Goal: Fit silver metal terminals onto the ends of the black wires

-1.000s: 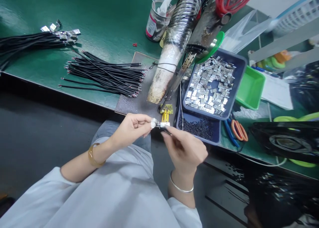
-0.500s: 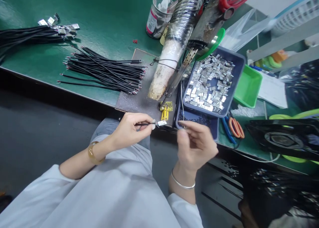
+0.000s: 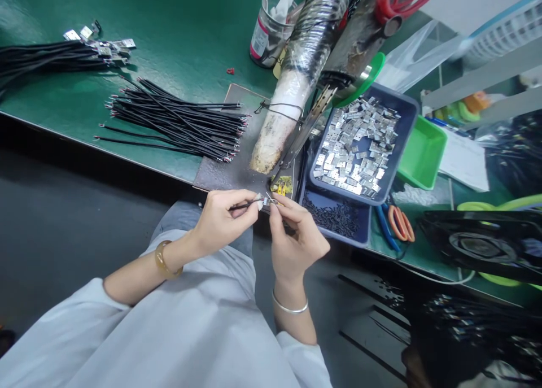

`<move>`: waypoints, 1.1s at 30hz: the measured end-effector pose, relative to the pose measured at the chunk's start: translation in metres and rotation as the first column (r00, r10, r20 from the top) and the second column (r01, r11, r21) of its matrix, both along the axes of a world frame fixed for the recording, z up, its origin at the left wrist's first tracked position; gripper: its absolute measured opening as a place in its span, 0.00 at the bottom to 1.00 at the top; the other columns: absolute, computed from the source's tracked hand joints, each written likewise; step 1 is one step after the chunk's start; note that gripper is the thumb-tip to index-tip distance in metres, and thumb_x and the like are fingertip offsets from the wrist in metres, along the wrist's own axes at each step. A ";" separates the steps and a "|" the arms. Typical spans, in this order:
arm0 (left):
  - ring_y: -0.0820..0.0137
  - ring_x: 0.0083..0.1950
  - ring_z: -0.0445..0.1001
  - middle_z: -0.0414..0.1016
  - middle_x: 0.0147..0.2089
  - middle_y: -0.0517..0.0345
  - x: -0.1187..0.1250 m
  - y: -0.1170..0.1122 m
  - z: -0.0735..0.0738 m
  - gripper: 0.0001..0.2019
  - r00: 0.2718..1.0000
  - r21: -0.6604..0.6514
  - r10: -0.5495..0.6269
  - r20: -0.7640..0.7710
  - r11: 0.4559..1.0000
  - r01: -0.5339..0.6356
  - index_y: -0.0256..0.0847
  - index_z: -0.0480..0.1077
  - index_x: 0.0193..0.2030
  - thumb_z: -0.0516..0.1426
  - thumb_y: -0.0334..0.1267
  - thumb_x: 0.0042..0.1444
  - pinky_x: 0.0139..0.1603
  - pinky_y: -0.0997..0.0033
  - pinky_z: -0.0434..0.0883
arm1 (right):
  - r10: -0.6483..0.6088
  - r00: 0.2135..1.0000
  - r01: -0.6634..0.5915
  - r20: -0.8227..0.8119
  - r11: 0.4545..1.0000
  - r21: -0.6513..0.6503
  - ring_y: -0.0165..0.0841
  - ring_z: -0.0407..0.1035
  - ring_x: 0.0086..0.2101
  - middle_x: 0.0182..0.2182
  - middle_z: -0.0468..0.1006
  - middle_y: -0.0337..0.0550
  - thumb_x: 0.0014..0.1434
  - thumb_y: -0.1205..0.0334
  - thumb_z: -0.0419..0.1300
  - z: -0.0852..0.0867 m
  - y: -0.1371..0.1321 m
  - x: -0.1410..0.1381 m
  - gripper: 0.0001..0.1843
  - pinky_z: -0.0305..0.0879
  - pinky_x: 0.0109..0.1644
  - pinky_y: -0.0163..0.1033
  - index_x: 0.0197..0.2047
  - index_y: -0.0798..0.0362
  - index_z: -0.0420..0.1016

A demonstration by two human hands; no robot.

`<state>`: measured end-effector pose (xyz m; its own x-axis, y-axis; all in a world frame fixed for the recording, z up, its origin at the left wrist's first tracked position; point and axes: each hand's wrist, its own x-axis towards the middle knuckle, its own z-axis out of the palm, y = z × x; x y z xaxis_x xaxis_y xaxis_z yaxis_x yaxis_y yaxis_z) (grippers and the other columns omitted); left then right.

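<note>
My left hand (image 3: pixel 222 218) pinches a short black wire (image 3: pixel 241 206) just in front of the bench edge. A small metal terminal (image 3: pixel 267 200) sits at the wire's tip. My right hand (image 3: pixel 294 238) has its thumb and forefinger closed on that terminal, right beside the left fingertips. A small yellow jig (image 3: pixel 283 187) stands on the dark plate (image 3: pixel 228 173) just beyond both hands.
A fan of cut black wires (image 3: pixel 178 125) lies to the left, a finished bundle (image 3: pixel 46 57) farther back. A blue tray of metal terminals (image 3: pixel 358 148) is at right, over a tray of small black sleeves (image 3: pixel 334 216). A wrapped pipe (image 3: pixel 292 88), a jar (image 3: pixel 269 32), scissors (image 3: pixel 398 221), a green bin (image 3: pixel 421 151).
My right hand, which had drawn away to the right and opened, has come back left and closed on the terminal at the wire's tip. The left hand has stayed put with the wire.
</note>
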<state>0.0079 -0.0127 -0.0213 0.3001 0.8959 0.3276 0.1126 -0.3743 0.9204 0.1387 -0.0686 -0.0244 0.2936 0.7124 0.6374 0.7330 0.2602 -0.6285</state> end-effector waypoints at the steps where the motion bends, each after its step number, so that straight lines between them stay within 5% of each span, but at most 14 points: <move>1: 0.79 0.21 0.57 0.65 0.19 0.65 0.002 0.001 0.001 0.09 1.000 -0.042 0.008 0.008 0.999 -0.007 0.34 0.76 0.29 0.57 0.31 0.57 0.23 0.79 0.59 | -0.014 0.998 0.012 0.057 0.999 0.036 0.34 0.84 0.38 0.41 0.87 0.42 0.61 0.71 0.66 -0.002 0.001 -0.001 0.07 0.81 0.40 0.34 0.40 0.50 0.77; 9: 0.79 0.22 0.53 0.57 0.20 0.68 0.008 0.008 0.005 0.10 0.999 -0.137 0.005 0.038 0.991 0.000 0.35 0.74 0.30 0.56 0.33 0.60 0.23 0.79 0.54 | -0.022 0.999 0.022 0.038 1.000 0.008 0.34 0.84 0.36 0.42 0.87 0.44 0.63 0.70 0.64 -0.002 0.010 0.001 0.06 0.79 0.34 0.31 0.36 0.50 0.73; 13: 0.80 0.21 0.52 0.55 0.20 0.69 0.009 0.008 0.002 0.07 0.999 -0.120 0.027 0.039 0.993 -0.022 0.36 0.73 0.32 0.57 0.32 0.60 0.22 0.80 0.53 | -0.046 0.986 0.036 0.159 0.997 0.065 0.35 0.84 0.36 0.41 0.87 0.43 0.61 0.72 0.66 -0.001 0.011 0.001 0.08 0.80 0.37 0.32 0.39 0.49 0.74; 22: 0.79 0.22 0.58 0.65 0.21 0.64 0.010 0.012 0.008 0.09 0.999 -0.108 0.038 0.017 0.993 -0.036 0.35 0.76 0.31 0.56 0.33 0.60 0.24 0.81 0.59 | 0.037 0.998 -0.037 -0.048 0.999 0.001 0.39 0.83 0.43 0.47 0.86 0.47 0.62 0.69 0.64 -0.001 0.013 0.002 0.06 0.84 0.42 0.39 0.36 0.50 0.73; 33: 0.80 0.22 0.60 0.68 0.21 0.63 0.008 0.012 0.007 0.08 0.998 -0.072 0.044 0.045 0.997 -0.041 0.34 0.77 0.31 0.57 0.31 0.59 0.23 0.82 0.61 | 0.089 0.993 -0.090 -0.075 0.996 -0.015 0.42 0.82 0.47 0.48 0.85 0.48 0.61 0.71 0.65 -0.001 0.009 0.004 0.07 0.85 0.47 0.44 0.36 0.50 0.72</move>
